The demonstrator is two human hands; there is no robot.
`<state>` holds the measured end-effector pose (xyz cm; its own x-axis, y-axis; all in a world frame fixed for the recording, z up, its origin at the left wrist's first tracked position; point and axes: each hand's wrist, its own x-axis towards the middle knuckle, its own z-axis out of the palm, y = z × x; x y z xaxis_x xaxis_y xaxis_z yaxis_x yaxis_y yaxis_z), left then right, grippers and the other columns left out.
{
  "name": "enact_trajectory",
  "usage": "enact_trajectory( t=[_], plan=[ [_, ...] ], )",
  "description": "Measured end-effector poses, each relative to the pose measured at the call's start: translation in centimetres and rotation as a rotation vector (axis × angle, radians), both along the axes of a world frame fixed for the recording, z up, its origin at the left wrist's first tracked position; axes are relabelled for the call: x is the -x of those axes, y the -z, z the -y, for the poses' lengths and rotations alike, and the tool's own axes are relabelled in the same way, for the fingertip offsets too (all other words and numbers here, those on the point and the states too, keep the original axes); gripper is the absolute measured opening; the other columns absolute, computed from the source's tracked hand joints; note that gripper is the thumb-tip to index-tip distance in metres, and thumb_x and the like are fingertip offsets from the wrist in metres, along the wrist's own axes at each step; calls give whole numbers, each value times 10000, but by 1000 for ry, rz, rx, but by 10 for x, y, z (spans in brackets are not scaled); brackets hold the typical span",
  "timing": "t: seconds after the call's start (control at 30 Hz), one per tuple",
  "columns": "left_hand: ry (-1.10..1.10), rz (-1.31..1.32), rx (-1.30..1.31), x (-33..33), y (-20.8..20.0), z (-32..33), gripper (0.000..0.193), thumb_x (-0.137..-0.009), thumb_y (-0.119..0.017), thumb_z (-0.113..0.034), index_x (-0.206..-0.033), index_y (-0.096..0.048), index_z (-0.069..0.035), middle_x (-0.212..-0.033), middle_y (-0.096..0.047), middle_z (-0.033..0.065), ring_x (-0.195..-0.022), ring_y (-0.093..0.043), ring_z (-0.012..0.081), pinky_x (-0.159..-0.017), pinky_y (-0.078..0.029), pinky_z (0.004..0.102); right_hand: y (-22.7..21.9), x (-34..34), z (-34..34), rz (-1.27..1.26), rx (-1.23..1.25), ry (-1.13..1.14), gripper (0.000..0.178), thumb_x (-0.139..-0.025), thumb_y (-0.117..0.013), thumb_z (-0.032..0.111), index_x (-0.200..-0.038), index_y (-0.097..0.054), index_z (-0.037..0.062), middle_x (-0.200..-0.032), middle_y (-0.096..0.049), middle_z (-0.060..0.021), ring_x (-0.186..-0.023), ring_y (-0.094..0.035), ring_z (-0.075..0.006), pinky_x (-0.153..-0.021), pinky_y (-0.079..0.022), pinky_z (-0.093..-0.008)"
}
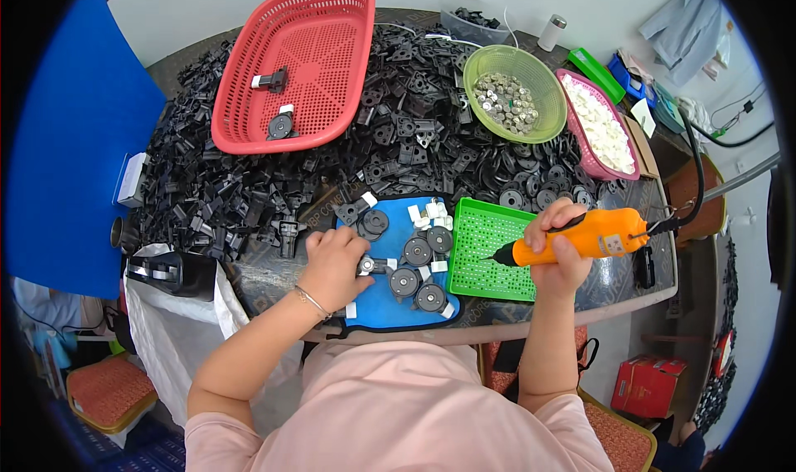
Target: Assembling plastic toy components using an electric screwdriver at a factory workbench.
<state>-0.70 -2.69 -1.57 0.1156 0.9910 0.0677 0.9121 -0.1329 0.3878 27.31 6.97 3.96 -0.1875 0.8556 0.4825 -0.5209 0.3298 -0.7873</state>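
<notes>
My right hand (562,248) is wrapped round an orange electric screwdriver (613,233), held above the green basket (493,288) with its thin bit pointing left. My left hand (333,266) is closed, thumb and fingers on either side of a black plastic part (381,266) with a round metal piece (366,265) on it. That part rests on a blue mat (377,310). Beside it on the mat lie several round black wheel assemblies (404,282), some with white tabs, and a small group of white plastic pieces (429,213).
A big pile of black plastic parts (414,132) covers the table's far side. On it sit a red basket (362,65) with two assemblies and a yellow-green basket (557,99) of metal pieces. A pink basket (632,172) holds white pieces. The screwdriver's black cable (698,173) rises at right.
</notes>
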Motion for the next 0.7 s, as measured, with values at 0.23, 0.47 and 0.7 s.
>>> enact_trajectory(
  t=[0.23,0.47,0.7],
  plan=[
    [38,41,58,6,-29,-38,447,-600,-783,-188,-1003,-605,-119,-1092,-511,78,-1100,-445,268,-952,-265,464,1,-1,1,0,-7,3,224,-773,-630,148,-902,-484,37,-852,-470,-83,-568,-495,-138,-557,-408,-273],
    [164,-317,-12,-2,-5,-84,326,-624,-755,-146,-923,-636,-96,-1249,-459,113,-1220,-361,295,-1026,-198,526,-2,5,5,-4,0,-13,232,-772,-636,151,-909,-484,42,-850,-468,-83,-570,-495,-138,-556,-406,-272],
    [201,-89,-98,-3,-6,-84,231,-606,-757,-167,-804,-659,-98,-1110,-537,52,-1131,-432,238,-973,-261,483,0,3,4,-9,23,-1,231,-766,-632,149,-902,-481,38,-854,-463,-84,-568,-489,-141,-561,-407,-276]
  ],
)
